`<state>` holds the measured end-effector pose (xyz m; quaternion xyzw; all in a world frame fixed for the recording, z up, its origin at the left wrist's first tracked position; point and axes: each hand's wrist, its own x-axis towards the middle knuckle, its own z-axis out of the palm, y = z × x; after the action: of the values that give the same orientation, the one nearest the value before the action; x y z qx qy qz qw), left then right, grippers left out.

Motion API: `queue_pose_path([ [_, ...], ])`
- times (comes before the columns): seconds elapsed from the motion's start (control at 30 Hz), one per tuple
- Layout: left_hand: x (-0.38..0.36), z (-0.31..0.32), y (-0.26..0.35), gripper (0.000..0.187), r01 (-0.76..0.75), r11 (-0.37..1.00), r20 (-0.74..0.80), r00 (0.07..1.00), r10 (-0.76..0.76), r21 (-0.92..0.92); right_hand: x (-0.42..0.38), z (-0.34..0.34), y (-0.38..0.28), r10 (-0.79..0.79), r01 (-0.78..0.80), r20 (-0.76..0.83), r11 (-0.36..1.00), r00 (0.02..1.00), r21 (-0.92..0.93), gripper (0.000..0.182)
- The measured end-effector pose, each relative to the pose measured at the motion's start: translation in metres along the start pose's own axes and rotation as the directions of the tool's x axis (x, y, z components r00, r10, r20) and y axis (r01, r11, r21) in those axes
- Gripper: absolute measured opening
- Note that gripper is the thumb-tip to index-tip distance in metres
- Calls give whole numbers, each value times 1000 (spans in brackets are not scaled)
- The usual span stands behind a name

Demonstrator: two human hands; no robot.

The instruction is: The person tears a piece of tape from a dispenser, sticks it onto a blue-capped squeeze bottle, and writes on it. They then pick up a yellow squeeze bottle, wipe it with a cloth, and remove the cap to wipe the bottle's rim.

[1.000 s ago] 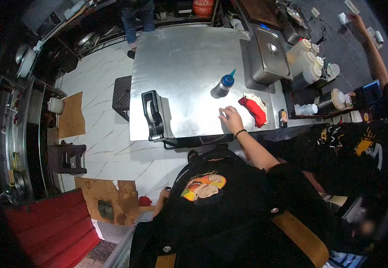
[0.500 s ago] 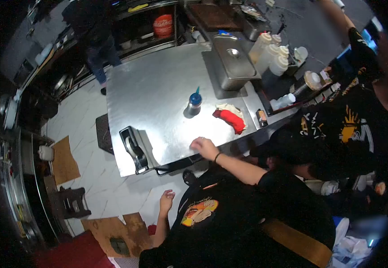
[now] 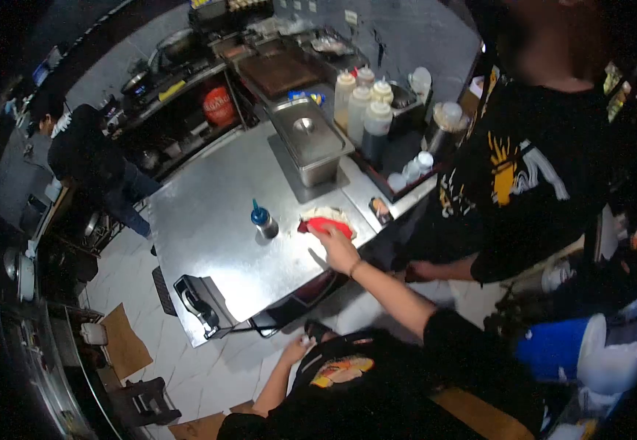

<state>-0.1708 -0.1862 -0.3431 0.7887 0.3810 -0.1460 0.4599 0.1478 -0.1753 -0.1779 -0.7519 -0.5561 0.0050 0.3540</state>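
My right hand [image 3: 337, 248], with a dark band at the wrist, reaches over the metal table [image 3: 216, 198]. Its fingers are closed on the edge of a red cloth [image 3: 330, 226], which lies on a whitish cloth [image 3: 340, 215]. Just left of the cloths stands a bottle with a blue cap and nozzle [image 3: 263, 222]. Low beside my body, off the table's front edge, my left hand [image 3: 298, 349] has curled fingers around something small and pale that I cannot make out. A black dispenser-like object [image 3: 197, 304] sits at the table's left corner.
A lidded steel container [image 3: 307, 136], squeeze bottles [image 3: 362, 110] and a small dark packet [image 3: 380, 210] are at the table's far and right side. One person in black [image 3: 531, 161] stands at the right; another [image 3: 91, 154] bends at the far left.
My right hand has moved from bare tabletop to the red cloth and taken hold of it. The view has shifted, showing more of the room's back and of both other people.
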Motion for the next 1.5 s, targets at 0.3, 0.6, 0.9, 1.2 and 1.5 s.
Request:
queue_pose_path([
  [0.3,-33,76,58,105,450,649,313,893,-323,-614,-351,-14,139,258,-285,884,947,390,-150,53],
  [0.6,13,82,87,32,215,968,-71,976,-208,131,-370,-27,182,496,-428,831,827,253,-364,41],
  [0.9,68,-11,93,53,-339,941,-214,920,329,-8,-142,-39,88,350,-459,597,887,722,35,26],
  [1.2,125,-143,236,30,-575,689,-255,656,710,440,35,-126,127,456,-455,40,890,889,-31,20],
  [1.5,168,-162,282,37,-484,652,-389,538,748,584,113,-273,249,344,-518,-457,787,820,-336,26],
])
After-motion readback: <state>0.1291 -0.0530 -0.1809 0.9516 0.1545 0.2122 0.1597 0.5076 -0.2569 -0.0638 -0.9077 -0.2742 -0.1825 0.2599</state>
